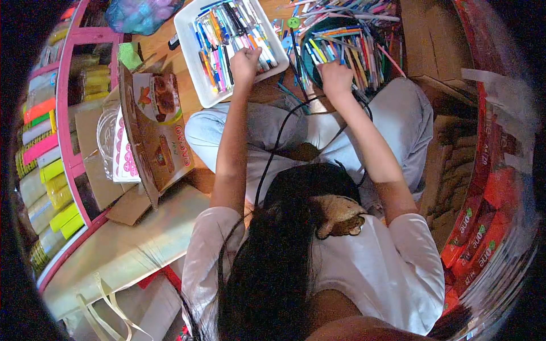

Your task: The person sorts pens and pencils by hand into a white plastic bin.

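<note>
A white tray (189,57) full of pens (216,40) stands in front of me, a little left of the middle. My left hand (244,66) is over its right half, fingers curled and closed among the pens; what they hold, if anything, is hidden. To the right, a dark green round container (331,24) holds many pens and markers (364,54). My right hand (336,79) is at the near left edge of that container with its fingers bent in and closed. I cannot make out what is in them.
More loose pens (364,12) lie beyond the container. An opened cardboard box (162,139) stands at my left, near a pink shelf (68,113) of packed goods. A blue bag (133,16) sits at the back left. Red packs (472,233) line the right side.
</note>
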The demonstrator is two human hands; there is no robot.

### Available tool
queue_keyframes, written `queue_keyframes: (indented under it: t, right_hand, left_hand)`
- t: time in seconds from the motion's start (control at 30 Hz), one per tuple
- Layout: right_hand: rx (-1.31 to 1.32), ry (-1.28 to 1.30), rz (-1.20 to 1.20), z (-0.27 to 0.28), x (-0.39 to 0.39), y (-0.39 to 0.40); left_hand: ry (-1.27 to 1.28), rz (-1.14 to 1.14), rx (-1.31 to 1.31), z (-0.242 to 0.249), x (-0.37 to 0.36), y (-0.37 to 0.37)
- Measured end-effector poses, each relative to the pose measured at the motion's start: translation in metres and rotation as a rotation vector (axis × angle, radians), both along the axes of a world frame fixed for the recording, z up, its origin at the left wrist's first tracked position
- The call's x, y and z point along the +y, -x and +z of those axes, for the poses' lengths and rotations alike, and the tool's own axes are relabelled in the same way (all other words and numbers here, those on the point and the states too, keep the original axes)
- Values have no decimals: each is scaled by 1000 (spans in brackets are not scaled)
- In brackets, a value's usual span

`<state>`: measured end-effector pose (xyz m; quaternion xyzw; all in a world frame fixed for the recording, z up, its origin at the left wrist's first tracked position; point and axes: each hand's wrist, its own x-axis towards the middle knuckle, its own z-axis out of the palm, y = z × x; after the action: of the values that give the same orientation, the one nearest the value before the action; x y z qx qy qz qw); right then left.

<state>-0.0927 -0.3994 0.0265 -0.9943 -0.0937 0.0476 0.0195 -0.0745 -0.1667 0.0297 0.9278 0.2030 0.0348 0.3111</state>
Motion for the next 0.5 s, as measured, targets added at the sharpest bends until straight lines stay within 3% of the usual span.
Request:
queue_keyframes:
  t: [0.07, 0.1, 0.13, 0.17, 0.27, 0.33, 0.37, 0.47, 0.5]
  right_hand:
    - [99, -123, -16, 13, -8, -4]
    - [26, -210, 23, 16, -15, -3]
    - [90, -231, -80, 20, -17, -6]
    - [85, -366, -21, 24, -24, -9]
    - [152, -787, 42, 38, -30, -15]
    - [203, -1022, 121, 39, -22, -18]
    - [404, -1139, 73, 45, -18, -18]
    - [445, -1233, 48, 24, -15, -19]
    - [446, -1239, 21, 22, -16, -21]
  left_hand:
    - [64, 10, -42, 0, 1, 5]
    - [126, 12, -56, 7, -2, 11]
    - [188, 14, -70, 11, -6, 14]
    - [361, 6, -24, 3, -7, 16]
    - [558, -354, -234, 7, -34, 31]
    - [542, -411, -21, 48, -67, 42]
    - [647, -449, -73, 39, -75, 44]
    - [459, -416, 192, 53, -80, 42]
    - [503, -431, 198, 48, -74, 40]
